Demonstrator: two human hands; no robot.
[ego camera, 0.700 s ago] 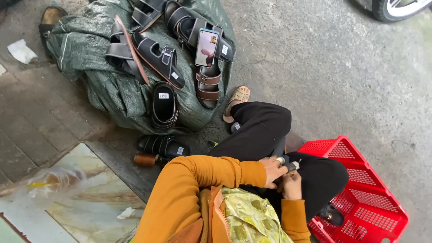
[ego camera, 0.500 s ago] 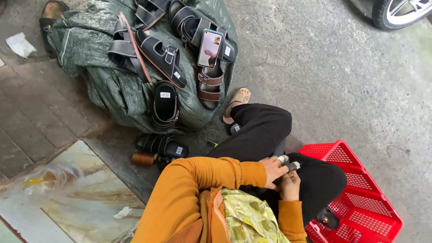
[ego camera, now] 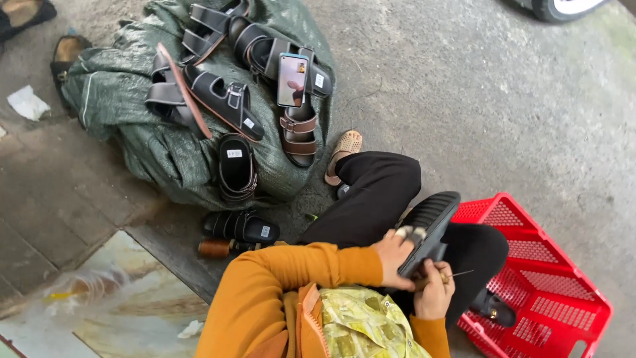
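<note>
Left hand (ego camera: 395, 257) clamps the black sandal sole (ego camera: 427, 229) on the lap, tread side up, fingers wrapped over its near edge with what look like taped fingertips resting on the ribbed surface. Right hand (ego camera: 434, 295) sits just below and right of those fingers, fist closed on a wooden-handled awl (ego camera: 442, 278); the thin metal tip sticks out past the knuckles toward the red basket (ego camera: 556, 292). The sole lies across the black trouser leg, heel end pointing away from both hands toward the bare concrete. Risks as I read them: awl tip is close to the left fingers, so a slip off the ribbed rubber would drive it into them or into the thigh directly under the sole. Grip holds only one edge, so hard push could twist the sole out. A dark strapped item lies in the basket beside the right wrist, could snag the elbow. Far from the fingers, up-left: green sack (ego camera: 165, 132) carrying several finished dark sandals and a phone (ego camera: 292, 80) propped on one; a thread spool (ego camera: 215, 248) and another sandal sit on the ground left of the left sleeve. Can't tell whether thread is on the awl, too small.
</note>
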